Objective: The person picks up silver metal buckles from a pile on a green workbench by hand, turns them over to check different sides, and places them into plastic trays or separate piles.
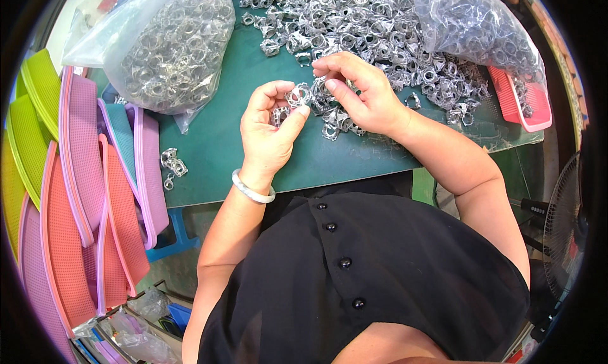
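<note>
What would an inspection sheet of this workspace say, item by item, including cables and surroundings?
Surface: green tabletop, marked near its front right edge.
Job's things: silver ring-shaped pieces heaped at the far side; filled clear bags at left and right; pink tray at the right edge.
Clutter: a few loose pieces at left; colored baskets packed together beside the table.
Grippers: left hand holds metal pieces; right hand beside it, fingertips close together, grip unclear.
Cables: nothing seen.
Surroundings: fan at right; plastic bags lower left.
</note>
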`<control>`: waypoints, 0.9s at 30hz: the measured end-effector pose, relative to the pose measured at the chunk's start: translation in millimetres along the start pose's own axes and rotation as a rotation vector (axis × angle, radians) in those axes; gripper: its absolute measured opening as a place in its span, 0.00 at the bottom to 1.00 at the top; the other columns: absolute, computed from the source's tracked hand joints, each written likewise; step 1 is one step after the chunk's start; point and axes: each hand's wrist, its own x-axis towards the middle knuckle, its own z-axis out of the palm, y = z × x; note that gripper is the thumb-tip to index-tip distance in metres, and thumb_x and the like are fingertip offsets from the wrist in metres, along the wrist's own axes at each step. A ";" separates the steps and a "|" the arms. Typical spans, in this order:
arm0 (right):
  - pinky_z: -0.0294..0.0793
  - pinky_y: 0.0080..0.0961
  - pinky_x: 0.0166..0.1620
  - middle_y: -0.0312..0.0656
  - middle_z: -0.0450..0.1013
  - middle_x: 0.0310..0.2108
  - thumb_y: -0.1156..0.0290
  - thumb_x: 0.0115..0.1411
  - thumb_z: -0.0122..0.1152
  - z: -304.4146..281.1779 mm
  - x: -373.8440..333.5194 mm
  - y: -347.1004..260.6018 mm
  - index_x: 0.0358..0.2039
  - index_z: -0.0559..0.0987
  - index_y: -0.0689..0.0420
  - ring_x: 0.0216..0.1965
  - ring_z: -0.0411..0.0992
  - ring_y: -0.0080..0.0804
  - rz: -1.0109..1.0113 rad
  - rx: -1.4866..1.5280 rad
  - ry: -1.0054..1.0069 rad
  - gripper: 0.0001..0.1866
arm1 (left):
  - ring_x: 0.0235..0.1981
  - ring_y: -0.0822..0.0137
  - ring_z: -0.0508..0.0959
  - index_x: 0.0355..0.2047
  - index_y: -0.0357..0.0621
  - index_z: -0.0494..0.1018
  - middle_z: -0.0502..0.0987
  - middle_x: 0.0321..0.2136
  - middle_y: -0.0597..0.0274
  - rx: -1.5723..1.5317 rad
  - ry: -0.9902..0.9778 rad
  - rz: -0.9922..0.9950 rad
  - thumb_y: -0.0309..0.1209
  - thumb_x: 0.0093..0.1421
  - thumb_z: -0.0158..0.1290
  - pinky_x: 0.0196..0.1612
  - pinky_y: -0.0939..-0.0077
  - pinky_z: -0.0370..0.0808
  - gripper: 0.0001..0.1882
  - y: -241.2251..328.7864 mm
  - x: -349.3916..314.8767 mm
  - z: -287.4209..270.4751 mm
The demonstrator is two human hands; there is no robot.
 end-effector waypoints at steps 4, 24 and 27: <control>0.69 0.21 0.33 0.42 0.70 0.33 0.81 0.52 0.52 0.3 2.6 -2.9 0.40 0.72 0.60 0.32 0.70 0.30 0.066 -0.010 -0.020 0.14 | 0.34 0.78 0.70 0.42 0.39 0.66 0.71 0.34 0.66 -0.022 0.014 -0.034 0.16 0.51 0.52 0.38 0.87 0.68 0.17 1.7 -0.4 -0.9; 0.69 0.25 0.34 0.45 0.69 0.35 0.81 0.49 0.54 -1.2 4.0 -9.5 0.37 0.73 0.61 0.33 0.70 0.35 0.040 0.015 -0.053 0.12 | 0.37 0.55 0.73 0.38 0.40 0.72 0.75 0.32 0.54 1.759 0.634 0.693 0.39 0.49 0.51 0.42 0.64 0.68 0.19 207.2 187.1 -128.3; 0.69 0.26 0.36 0.44 0.70 0.33 0.82 0.49 0.53 -4.7 4.4 -4.6 0.36 0.73 0.60 0.32 0.69 0.37 0.005 -0.056 -0.016 0.12 | 0.38 0.53 0.73 0.38 0.41 0.72 0.74 0.36 0.54 1.682 0.505 1.048 0.34 0.49 0.51 0.44 0.63 0.68 0.17 188.5 173.3 -107.3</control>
